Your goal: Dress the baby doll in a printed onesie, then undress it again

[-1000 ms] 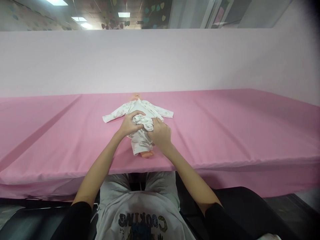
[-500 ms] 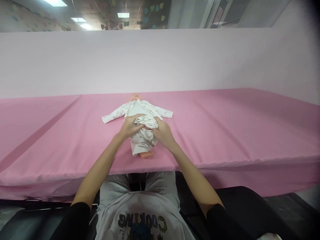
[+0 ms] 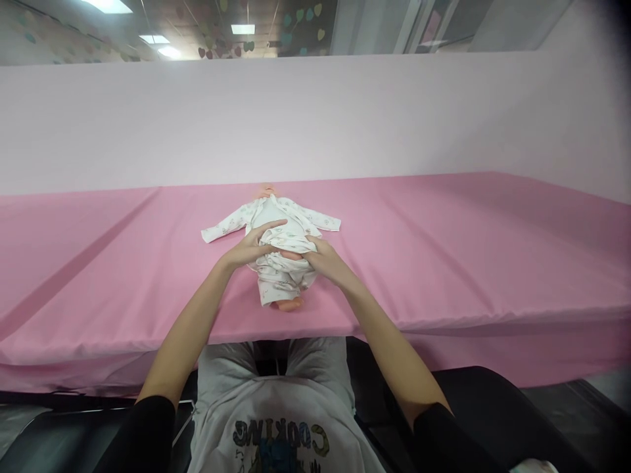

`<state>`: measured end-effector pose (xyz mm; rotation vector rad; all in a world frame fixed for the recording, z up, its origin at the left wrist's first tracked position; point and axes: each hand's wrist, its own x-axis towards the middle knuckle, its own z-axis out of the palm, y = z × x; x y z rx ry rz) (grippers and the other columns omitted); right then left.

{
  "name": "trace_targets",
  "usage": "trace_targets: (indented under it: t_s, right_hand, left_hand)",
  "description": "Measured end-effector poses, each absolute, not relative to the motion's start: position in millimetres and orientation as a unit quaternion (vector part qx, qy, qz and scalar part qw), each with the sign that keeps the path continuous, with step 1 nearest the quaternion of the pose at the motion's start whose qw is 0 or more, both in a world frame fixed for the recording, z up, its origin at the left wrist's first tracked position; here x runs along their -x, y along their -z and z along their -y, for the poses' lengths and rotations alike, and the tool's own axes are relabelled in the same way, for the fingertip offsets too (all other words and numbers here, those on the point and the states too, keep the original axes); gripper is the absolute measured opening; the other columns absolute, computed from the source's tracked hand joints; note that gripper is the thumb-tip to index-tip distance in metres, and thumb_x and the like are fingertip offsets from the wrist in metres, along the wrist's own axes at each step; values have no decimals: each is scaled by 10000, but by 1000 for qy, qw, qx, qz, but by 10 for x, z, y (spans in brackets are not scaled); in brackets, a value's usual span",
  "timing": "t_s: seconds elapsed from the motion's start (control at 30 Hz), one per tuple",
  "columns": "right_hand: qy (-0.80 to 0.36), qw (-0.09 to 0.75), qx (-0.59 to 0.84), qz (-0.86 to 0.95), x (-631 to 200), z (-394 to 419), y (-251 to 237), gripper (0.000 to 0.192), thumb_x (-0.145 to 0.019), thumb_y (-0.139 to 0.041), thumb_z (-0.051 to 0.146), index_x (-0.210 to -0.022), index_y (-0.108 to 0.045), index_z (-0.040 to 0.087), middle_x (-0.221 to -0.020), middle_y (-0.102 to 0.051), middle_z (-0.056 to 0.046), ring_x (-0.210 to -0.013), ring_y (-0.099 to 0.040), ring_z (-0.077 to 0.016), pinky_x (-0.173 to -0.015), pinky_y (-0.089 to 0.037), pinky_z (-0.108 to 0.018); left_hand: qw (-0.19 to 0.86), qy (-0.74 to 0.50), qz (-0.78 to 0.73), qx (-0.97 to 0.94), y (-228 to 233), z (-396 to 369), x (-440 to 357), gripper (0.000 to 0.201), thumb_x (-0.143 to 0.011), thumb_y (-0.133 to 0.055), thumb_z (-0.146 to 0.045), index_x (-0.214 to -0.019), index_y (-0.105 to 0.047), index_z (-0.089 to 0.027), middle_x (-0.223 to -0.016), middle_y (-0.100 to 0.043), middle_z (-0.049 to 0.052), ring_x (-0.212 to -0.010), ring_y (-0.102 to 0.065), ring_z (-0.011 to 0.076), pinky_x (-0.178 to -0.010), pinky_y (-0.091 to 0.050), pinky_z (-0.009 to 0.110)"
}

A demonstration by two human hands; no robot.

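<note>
A doll (image 3: 288,305) lies on its back, head at the far side and feet toward me. It wears a white patterned long-sleeved top (image 3: 224,228), open in front over a plain white layer, and white patterned pants (image 3: 279,289). Cloth is bunched at the waist, where a strip of skin-toned body shows. My left hand (image 3: 251,247) grips this cloth on the left, fingers stretched over the belly and thumb lower at the waist. On the other side, my right hand (image 3: 323,257) pinches the bunched cloth, its fingertips partly hidden.
The doll lies on a table with a pink cloth (image 3: 444,249), its near edge just in front of my lap. A white partition (image 3: 315,118) rises behind. A black chair (image 3: 478,407) stands at the lower right.
My hands have moved slightly apart at the doll's waist. The bunched cloth is spread wider, and more of the waist strip shows between my thumbs.
</note>
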<state>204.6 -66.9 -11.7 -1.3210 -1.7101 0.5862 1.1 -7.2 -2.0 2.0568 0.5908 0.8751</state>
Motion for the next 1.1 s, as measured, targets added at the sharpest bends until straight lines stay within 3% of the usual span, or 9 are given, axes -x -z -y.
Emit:
trace_targets:
  t_s: [0.13, 0.37, 0.53, 0.73, 0.93, 1.1]
  right_hand:
    - [-342, 453, 491, 661, -2070, 653, 107, 222, -741, -580, 249, -909, -698, 167, -936, -704, -45, -886, -616, -206, -777, -487, -319]
    - [-476, 491, 473, 556, -2069, 752, 129, 337, -660, -685, 290, -966, -690, 150, -1011, -700, -63, -928, -633, -212, -755, -489, -295]
    - [-503, 518, 457, 519, -2061, 807, 133, 349, -635, -689, 283, -956, -687, 146, -994, -706, -66, -924, -636, -217, -723, -484, -280]
    - [-508, 548, 445, 494, -2074, 789, 153, 302, -602, -634, 203, -895, -686, 149, -928, -711, -48, -841, -642, -186, -673, -477, -248]
    - [-499, 552, 438, 505, -2036, 803, 97, 406, -577, -717, 180, -981, -684, 171, -1038, -698, -60, -962, -643, -229, -761, -523, -300]
    - [-465, 564, 431, 530, -2019, 797, 103, 417, -643, -681, 199, -1057, -658, 159, -1119, -672, -74, -1018, -626, -229, -825, -518, -322]
  left_hand:
    - [412, -356, -239, -804, 124, -25, -10, 657, -750, -656, -276, -1372, -452, -234, -1425, -456, 82, -1288, -455, 245, -1001, -439, 339]
    - [376, -280, -258, -845, 44, 32, -4, 606, -756, -652, -306, -1340, -494, -267, -1327, -545, 72, -1185, -535, 244, -926, -487, 349]
    - [439, -260, -236, -827, 29, 56, -33, 583, -784, -639, -365, -1341, -498, -262, -1329, -551, 82, -1206, -536, 254, -942, -489, 371]
    - [425, -311, -202, -826, 48, 72, -40, 650, -741, -697, -370, -1350, -495, -274, -1291, -581, 95, -1166, -570, 258, -936, -501, 371]
    - [433, -335, -210, -810, 67, 87, -39, 693, -718, -705, -392, -1360, -480, -263, -1235, -615, 101, -1135, -592, 271, -916, -511, 368]
    - [477, -340, -203, -784, 138, 53, -76, 785, -665, -707, -352, -1385, -428, -213, -1256, -601, 115, -1147, -579, 278, -892, -514, 352]
